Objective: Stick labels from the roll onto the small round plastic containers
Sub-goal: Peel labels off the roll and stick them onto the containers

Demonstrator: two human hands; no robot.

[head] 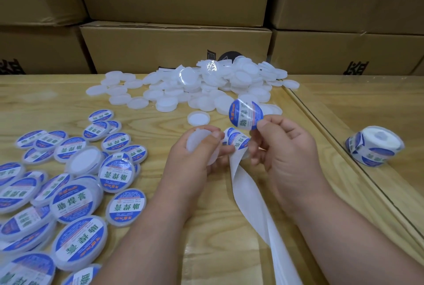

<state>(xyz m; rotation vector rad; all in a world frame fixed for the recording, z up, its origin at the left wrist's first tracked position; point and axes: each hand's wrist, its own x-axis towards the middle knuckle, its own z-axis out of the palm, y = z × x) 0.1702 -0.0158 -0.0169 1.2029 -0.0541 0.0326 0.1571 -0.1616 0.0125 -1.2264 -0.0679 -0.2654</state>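
Observation:
My left hand (195, 158) grips a plain white round container (198, 141) above the middle of the table, and its fingers also hold the label strip (238, 141). My right hand (284, 147) pinches a peeled round blue-and-white label (245, 113) by its lower edge, lifted just above the strip. The empty white backing tape (252, 204) trails down toward me. A roll of labels (375, 146) lies on its side at the right.
A heap of unlabelled white containers (206, 87) lies at the back centre. Several labelled containers (75, 188) are spread over the left of the wooden table (229, 227). Stacked cardboard boxes (176, 46) wall the far edge. A glass sheet edge (332, 138) runs diagonally at right.

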